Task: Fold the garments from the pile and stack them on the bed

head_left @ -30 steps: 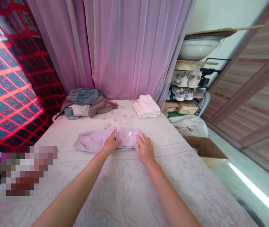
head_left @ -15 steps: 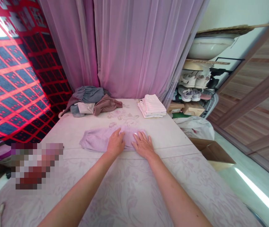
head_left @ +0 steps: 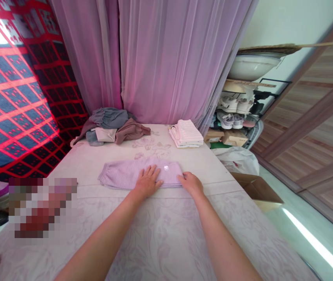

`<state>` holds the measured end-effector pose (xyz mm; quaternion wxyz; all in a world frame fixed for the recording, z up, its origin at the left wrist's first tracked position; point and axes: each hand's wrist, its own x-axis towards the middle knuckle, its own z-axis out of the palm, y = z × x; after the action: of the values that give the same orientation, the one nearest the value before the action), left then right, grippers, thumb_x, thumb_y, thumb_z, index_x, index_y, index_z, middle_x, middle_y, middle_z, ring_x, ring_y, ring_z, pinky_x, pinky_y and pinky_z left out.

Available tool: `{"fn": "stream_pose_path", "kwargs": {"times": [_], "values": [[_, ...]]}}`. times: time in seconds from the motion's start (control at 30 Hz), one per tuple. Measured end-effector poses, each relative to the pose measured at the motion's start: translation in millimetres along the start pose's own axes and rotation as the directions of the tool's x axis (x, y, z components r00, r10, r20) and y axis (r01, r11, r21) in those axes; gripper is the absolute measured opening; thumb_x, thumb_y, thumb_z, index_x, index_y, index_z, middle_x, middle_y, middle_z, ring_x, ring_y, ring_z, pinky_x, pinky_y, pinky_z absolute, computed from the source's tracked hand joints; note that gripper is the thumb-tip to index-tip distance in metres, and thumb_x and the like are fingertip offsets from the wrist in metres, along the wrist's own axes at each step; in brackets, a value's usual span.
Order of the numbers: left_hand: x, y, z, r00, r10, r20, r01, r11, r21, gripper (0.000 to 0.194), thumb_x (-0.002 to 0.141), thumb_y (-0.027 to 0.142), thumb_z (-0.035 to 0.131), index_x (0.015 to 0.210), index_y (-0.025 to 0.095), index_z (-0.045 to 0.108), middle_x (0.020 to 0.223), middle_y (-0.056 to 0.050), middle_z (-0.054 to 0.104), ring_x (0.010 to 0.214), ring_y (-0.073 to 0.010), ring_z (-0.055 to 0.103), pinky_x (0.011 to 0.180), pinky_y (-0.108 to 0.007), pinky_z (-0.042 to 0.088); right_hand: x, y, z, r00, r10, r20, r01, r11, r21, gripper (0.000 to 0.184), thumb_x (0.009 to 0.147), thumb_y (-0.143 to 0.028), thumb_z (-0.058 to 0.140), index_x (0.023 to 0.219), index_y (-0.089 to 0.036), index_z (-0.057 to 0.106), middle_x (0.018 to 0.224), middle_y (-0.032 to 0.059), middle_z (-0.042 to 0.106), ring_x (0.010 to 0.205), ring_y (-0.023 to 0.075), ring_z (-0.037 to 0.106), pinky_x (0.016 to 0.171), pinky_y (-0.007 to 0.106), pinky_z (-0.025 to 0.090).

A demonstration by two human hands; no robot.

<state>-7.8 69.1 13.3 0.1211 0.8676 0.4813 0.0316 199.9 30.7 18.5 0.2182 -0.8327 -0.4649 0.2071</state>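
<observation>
Lilac striped pants (head_left: 122,174) lie folded lengthwise across the surface in front of me, a gathered cuff at the left end. On their upper side, right of the middle, shows a small white label (head_left: 166,168). My left hand (head_left: 148,182) rests flat on the middle of the fabric, fingers spread. At the right end, my right hand (head_left: 192,182) has its thumb and fingers closed on the edge of the pants; its fingertips are partly hidden.
Behind the pants, rumpled clothes (head_left: 110,125) lie at the left and a stack of folded striped clothes (head_left: 187,134) at the right. Purple curtains (head_left: 166,62) hang at the back. A cardboard box (head_left: 257,189) and a shoe rack (head_left: 233,105) stand to the right.
My right hand has slid right from the top of the pants to their right edge and closed there, uncovering the label. My left hand has flattened on the fabric.
</observation>
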Motion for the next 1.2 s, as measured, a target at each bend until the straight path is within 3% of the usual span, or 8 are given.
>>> {"fn": "stream_pose_path", "kwargs": {"times": [0.1,0.3,0.37,0.47,0.6,0.8,1.03,1.2], "values": [[1,-3,2.0,1.0,0.006,-0.004,-0.006,0.999,-0.042,0.064,0.091,0.054,0.032,0.147,0.022,0.029,0.157,-0.008,0.018,0.144,-0.0279,0.013,0.114,-0.051,0.011,2,-5,-6,0.997,-0.031,0.072,0.021,0.991,0.131,0.026,0.07,-0.044,0.061,0.075,-0.019,0.069,0.068,0.0021,0.067,0.069,0.0194,0.062,0.061,0.026,0.042],[3,-13,-9.2,0.999,-0.044,-0.018,0.034,0.924,-0.382,0.056,0.091,0.052,0.032,0.137,0.024,0.046,0.153,-0.006,0.031,0.142,-0.0266,0.02,0.114,-0.05,0.013,-22,-53,-14,0.983,-0.146,-0.108,0.172,0.94,0.296,0.024,0.071,-0.042,0.058,0.077,-0.02,0.065,0.071,-0.0007,0.068,0.066,0.0156,0.06,0.06,0.023,0.04],[1,-17,-24.3,0.991,-0.129,-0.035,0.081,0.794,-0.603,0.057,0.09,0.057,0.032,0.128,0.022,0.056,0.144,-0.007,0.046,0.137,-0.0269,0.034,0.113,-0.045,0.022,-36,-77,-16,0.965,-0.206,-0.164,0.243,0.936,0.256,0.021,0.072,-0.041,0.058,0.077,-0.022,0.064,0.07,-0.0016,0.068,0.066,0.015,0.059,0.061,0.024,0.039],[-6,-26,-55.1,0.974,-0.219,0.053,0.145,0.43,-0.891,0.07,0.085,0.07,0.028,0.12,0.019,0.061,0.127,-0.01,0.062,0.116,-0.0252,0.057,0.099,-0.039,0.042,-56,-112,-9,0.932,-0.3,-0.203,0.339,0.92,0.197,0.019,0.074,-0.04,0.058,0.082,-0.024,0.064,0.073,-0.0022,0.068,0.068,0.0146,0.059,0.063,0.023,0.039],[-21,-49,-90.7,0.951,-0.211,0.225,0.257,0.137,-0.957,0.077,0.078,0.079,0.029,0.113,0.018,0.061,0.103,-0.009,0.07,0.092,-0.0206,0.066,0.078,-0.033,0.052,-78,-151,16,0.902,-0.408,-0.14,0.429,0.884,0.186,0.019,0.076,-0.039,0.06,0.089,-0.026,0.066,0.082,-0.0015,0.07,0.074,0.0152,0.061,0.068,0.024,0.042],[-43,-92,-99.1,0.881,-0.447,0.157,0.329,0.341,-0.881,0.04,0.078,0.05,0.056,0.1,0.017,0.062,0.082,-0.004,0.07,0.07,-0.0151,0.064,0.058,-0.023,0.048,-92,-169,47,0.769,-0.639,0.002,0.588,0.709,0.39,0.023,0.082,-0.029,0.053,0.099,-0.026,0.069,0.095,-0.0005,0.072,0.085,0.0137,0.064,0.078,0.022,0.046],[-51,-140,-87.4,0.787,-0.602,0.137,0.507,0.504,-0.699,0.035,0.079,0.033,0.053,0.109,0.016,0.06,0.101,-0.01,0.071,0.086,-0.0223,0.068,0.063,-0.028,0.05,-49,-120,63,0.954,-0.294,0.058,0.27,0.929,0.252,0.029,0.081,-0.027,0.052,0.105,-0.023,0.067,0.104,0.0047,0.07,0.092,0.0176,0.064,0.084,0.029,0.046],[-48,-158,-85.4,0.764,-0.644,0.043,0.574,0.646,-0.503,0.048,0.071,0.034,0.062,0.117,0.018,0.059,0.122,-0.014,0.063,0.113,-0.0302,0.058,0.086,-0.033,0.046,-36,-108,82,0.95,-0.182,0.252,0.092,0.938,0.334,0.033,0.083,-0.038,0.05,0.105,-0.018,0.064,0.095,0.0064,0.071,0.074,0.0154,0.067,0.061,0.025,0.05]]}}
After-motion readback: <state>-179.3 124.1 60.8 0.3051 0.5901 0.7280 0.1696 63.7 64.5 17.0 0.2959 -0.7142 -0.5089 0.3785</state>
